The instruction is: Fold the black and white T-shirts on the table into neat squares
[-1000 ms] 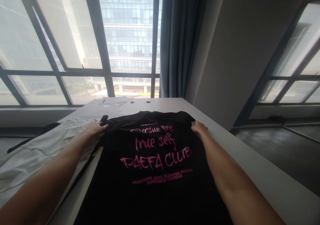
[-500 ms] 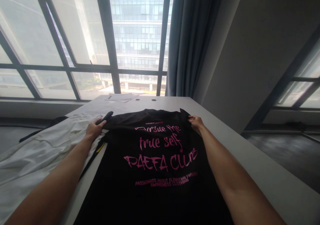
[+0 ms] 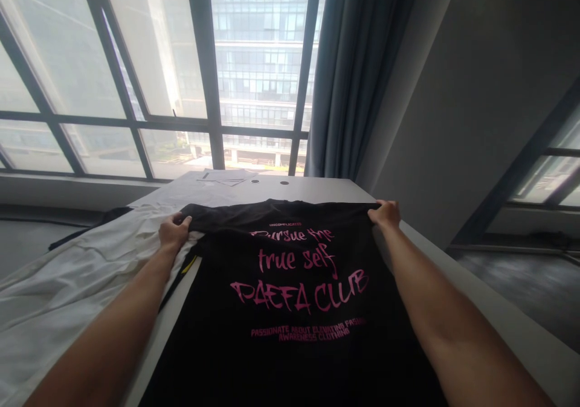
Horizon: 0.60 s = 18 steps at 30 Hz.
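Note:
A black T-shirt (image 3: 290, 365) with pink lettering lies spread on the white table (image 3: 512, 340), its collar towards the window. My left hand (image 3: 174, 230) is closed on the left sleeve, over the edge of a crumpled white cloth (image 3: 104, 274). On the other side my right hand (image 3: 385, 214) pinches the end of the right sleeve, which is stretched out sideways. Both fingertips are partly hidden by fabric. Beside the shirt's left edge, a dark strip with a yellow patch (image 3: 189, 265) shows under my left forearm.
Sheets of paper (image 3: 229, 177) lie at the table's far end, beside two round holes (image 3: 284, 183) in its top. A dark cloth (image 3: 109, 217) is past the white one on the left. Behind the table are large windows (image 3: 260, 63) and a grey-blue curtain (image 3: 344, 81).
My right hand has moved outward to the right, and the right sleeve now lies extended instead of bunched up. The left sleeve has flattened in my left hand. The view has shifted slightly.

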Each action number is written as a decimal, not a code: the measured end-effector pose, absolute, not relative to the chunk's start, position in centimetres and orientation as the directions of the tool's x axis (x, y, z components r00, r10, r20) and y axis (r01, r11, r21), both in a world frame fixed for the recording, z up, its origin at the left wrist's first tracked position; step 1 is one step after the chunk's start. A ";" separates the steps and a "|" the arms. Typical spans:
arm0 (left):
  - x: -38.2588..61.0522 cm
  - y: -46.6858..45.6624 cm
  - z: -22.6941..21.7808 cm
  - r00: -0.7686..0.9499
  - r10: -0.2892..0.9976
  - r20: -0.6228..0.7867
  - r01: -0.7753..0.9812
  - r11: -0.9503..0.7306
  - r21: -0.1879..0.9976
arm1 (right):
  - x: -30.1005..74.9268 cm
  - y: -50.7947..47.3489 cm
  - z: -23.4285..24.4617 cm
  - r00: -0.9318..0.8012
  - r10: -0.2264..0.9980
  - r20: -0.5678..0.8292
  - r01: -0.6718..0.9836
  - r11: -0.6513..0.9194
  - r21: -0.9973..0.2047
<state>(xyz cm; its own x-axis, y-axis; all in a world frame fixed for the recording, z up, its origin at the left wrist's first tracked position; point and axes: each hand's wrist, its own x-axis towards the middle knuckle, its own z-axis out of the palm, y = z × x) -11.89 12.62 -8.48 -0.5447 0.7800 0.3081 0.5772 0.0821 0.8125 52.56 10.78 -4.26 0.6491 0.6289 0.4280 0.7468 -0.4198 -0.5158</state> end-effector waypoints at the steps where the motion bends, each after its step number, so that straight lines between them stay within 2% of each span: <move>1: -11.8 12.6 -8.4 -0.542 0.785 0.301 0.596 0.106 0.796 | 53.0 10.4 -4.5 0.686 0.603 0.406 0.723 -0.510 -0.466; 3: -11.5 12.5 -8.1 -0.544 0.790 0.283 0.617 0.149 0.772 | 53.2 9.6 -5.3 0.753 0.587 0.299 0.657 -0.638 -0.402; 6: -11.4 12.5 -7.8 -0.540 0.806 0.243 0.623 0.188 0.760 | 51.8 8.3 -6.4 0.708 0.682 0.182 0.700 -0.644 -0.308; 10: -11.7 12.4 -7.8 -0.507 0.828 0.238 0.603 0.143 0.785 | 46.9 6.9 -6.3 0.437 0.876 0.204 0.898 -0.410 -0.162; 13: -11.7 12.0 -7.9 -0.507 0.797 0.329 0.592 0.044 0.805 | 42.0 5.6 -5.8 0.152 0.973 0.171 0.975 -0.119 -0.187; 15: -11.5 11.9 -7.7 -0.505 0.764 0.401 0.614 -0.009 0.790 | 39.1 4.5 -6.1 -0.028 0.992 0.122 0.973 0.055 -0.223; 16: -11.3 11.9 -7.4 -0.504 0.748 0.431 0.629 -0.023 0.777 | 38.0 3.9 -6.4 -0.068 0.993 0.101 0.972 0.089 -0.219; 18: -11.1 12.1 -6.4 -0.498 0.739 0.455 0.661 -0.017 0.750 | 36.6 2.8 -7.3 -0.067 0.985 0.159 0.976 0.098 -0.195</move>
